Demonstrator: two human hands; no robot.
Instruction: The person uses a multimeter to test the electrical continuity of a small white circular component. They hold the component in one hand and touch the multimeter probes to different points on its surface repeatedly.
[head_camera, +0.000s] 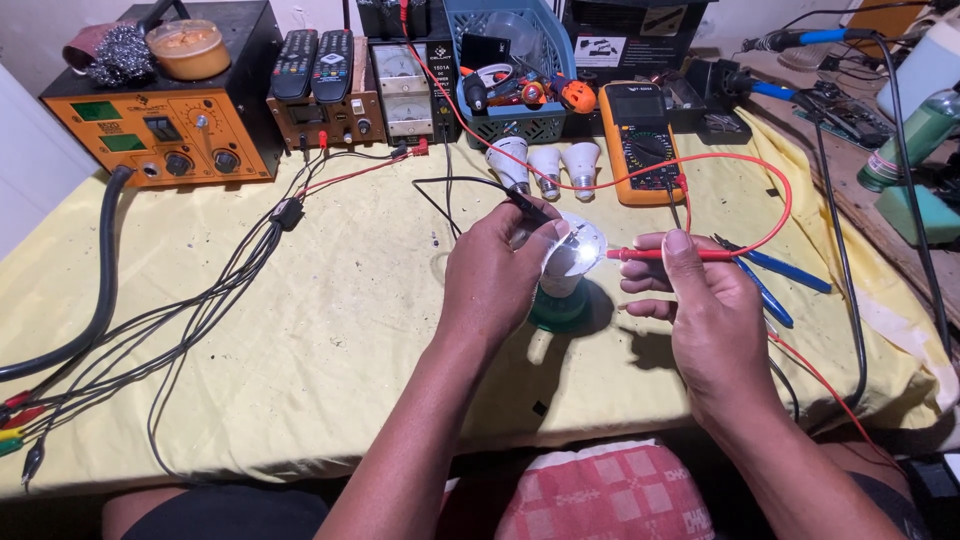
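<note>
My left hand (497, 272) grips an opened white bulb (568, 258) standing on a green base (558, 310), and also pinches a black probe (528, 207) against the bulb's round board. My right hand (700, 300) holds a red probe (650, 254) whose tip touches the right edge of that board. Red and black leads run back to an orange multimeter (640, 140) at the table's rear.
Yellow cloth (330, 330) covers the table. Three white bulbs (545, 165) lie before a blue basket (515, 70). An orange power unit (165, 110), two remotes (315, 62) on a wooden supply and loose cables (200, 300) fill the left. Blue-handled pliers (775, 275) lie at right.
</note>
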